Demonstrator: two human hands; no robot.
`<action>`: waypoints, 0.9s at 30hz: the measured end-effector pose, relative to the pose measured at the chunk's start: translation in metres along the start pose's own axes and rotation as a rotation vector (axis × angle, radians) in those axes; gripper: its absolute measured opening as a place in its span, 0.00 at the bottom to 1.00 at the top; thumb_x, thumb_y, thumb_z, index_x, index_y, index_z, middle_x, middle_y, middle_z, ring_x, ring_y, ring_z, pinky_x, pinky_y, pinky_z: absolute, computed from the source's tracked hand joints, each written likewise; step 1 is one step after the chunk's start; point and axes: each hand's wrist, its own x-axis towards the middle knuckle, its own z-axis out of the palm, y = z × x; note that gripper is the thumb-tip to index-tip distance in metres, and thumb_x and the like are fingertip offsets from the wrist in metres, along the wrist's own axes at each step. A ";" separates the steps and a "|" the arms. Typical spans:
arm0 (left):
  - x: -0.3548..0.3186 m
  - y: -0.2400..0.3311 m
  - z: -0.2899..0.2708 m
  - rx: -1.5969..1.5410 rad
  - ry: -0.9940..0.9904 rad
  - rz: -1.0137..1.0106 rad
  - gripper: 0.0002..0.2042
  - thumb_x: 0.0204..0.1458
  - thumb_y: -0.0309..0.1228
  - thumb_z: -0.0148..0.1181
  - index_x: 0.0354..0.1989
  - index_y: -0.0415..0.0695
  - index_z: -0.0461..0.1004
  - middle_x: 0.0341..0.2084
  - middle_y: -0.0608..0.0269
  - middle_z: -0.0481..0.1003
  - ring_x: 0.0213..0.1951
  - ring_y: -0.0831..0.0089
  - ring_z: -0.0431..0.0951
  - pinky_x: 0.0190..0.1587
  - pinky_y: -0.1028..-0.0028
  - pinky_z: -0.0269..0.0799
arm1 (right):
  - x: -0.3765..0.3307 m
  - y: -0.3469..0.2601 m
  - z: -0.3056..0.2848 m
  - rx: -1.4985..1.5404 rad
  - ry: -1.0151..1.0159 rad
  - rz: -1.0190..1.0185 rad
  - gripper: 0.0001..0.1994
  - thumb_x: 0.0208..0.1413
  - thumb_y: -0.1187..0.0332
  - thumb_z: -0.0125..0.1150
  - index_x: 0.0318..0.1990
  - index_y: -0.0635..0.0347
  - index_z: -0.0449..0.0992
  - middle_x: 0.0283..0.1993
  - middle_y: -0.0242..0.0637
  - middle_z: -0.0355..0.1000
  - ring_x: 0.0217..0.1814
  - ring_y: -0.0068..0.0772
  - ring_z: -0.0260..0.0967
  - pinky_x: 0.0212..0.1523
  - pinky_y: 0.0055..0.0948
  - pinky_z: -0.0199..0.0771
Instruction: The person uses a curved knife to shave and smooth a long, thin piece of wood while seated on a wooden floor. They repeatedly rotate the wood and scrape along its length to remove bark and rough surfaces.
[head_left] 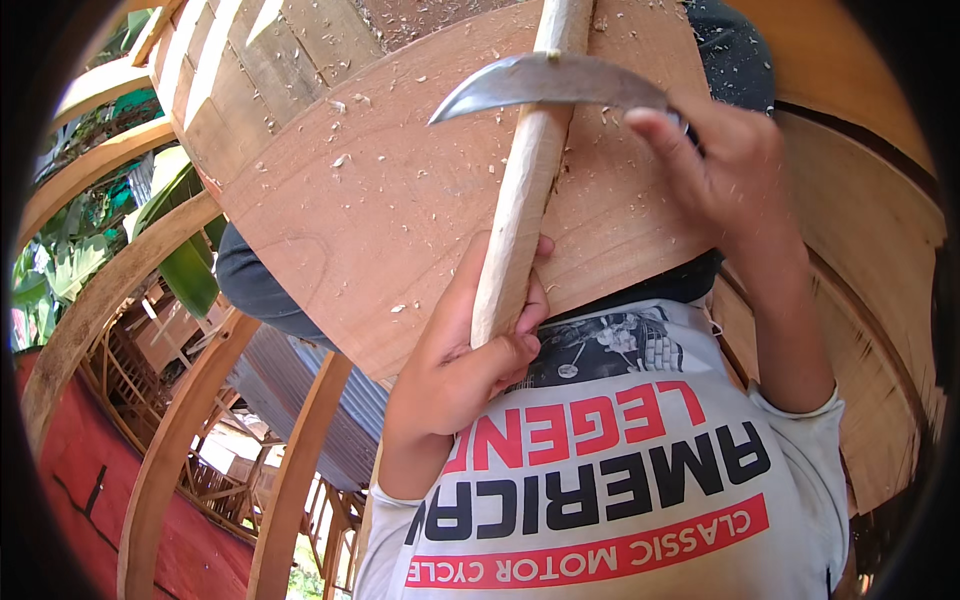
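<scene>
My left hand point(470, 360) is wrapped round the near end of a pale, whittled wooden stick point(520, 190), which slants up and away from me over a plywood board point(350, 220). In my right hand point(725, 165) is a curved knife point(550, 82), its handle mostly hidden by my fingers. The metal blade lies across the stick towards its far end, with the point to the left. I cannot tell whether the edge is biting into the wood. The stick's far end runs out of the top of the view.
Wood shavings point(342, 160) are scattered over the board, which rests across my legs. Wooden planks point(270, 60) form the floor at the far left. Curved wooden rails point(190, 440) stand along the left, with leaves point(180, 230) behind them. Plywood panels point(850, 330) rise at the right.
</scene>
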 end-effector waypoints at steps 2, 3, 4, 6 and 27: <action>-0.006 0.011 0.003 -0.023 0.073 -0.031 0.31 0.41 0.17 0.45 0.60 0.41 0.54 0.28 0.67 0.60 0.18 0.85 0.59 0.19 0.85 0.57 | 0.009 0.000 0.003 0.001 0.007 0.136 0.19 0.51 0.53 0.64 0.25 0.61 0.71 0.18 0.45 0.64 0.21 0.50 0.66 0.22 0.35 0.64; 0.026 0.008 0.007 -0.030 0.014 0.104 0.31 0.41 0.17 0.45 0.60 0.40 0.54 0.28 0.67 0.60 0.18 0.85 0.59 0.20 0.85 0.57 | 0.024 0.013 -0.012 -0.070 0.050 -0.040 0.19 0.52 0.53 0.63 0.25 0.61 0.71 0.18 0.45 0.64 0.20 0.49 0.65 0.21 0.34 0.64; 0.021 0.008 0.010 -0.035 0.059 0.078 0.31 0.41 0.17 0.45 0.60 0.39 0.54 0.27 0.67 0.60 0.18 0.85 0.59 0.20 0.85 0.57 | 0.012 -0.004 -0.007 -0.007 0.006 -0.109 0.20 0.53 0.52 0.62 0.24 0.62 0.71 0.17 0.45 0.63 0.19 0.48 0.64 0.21 0.34 0.63; 0.008 0.010 0.009 -0.010 0.087 0.034 0.31 0.41 0.16 0.44 0.60 0.37 0.54 0.27 0.67 0.60 0.19 0.85 0.59 0.20 0.86 0.57 | 0.002 -0.017 -0.001 0.105 -0.040 -0.177 0.21 0.56 0.53 0.59 0.23 0.64 0.71 0.16 0.45 0.62 0.17 0.46 0.61 0.19 0.31 0.61; 0.003 0.013 0.000 0.142 0.027 0.033 0.30 0.42 0.15 0.44 0.59 0.37 0.55 0.29 0.66 0.60 0.28 0.82 0.62 0.30 0.84 0.61 | 0.037 0.020 -0.018 0.078 0.079 0.336 0.20 0.60 0.54 0.54 0.32 0.66 0.77 0.19 0.49 0.66 0.18 0.40 0.63 0.21 0.33 0.63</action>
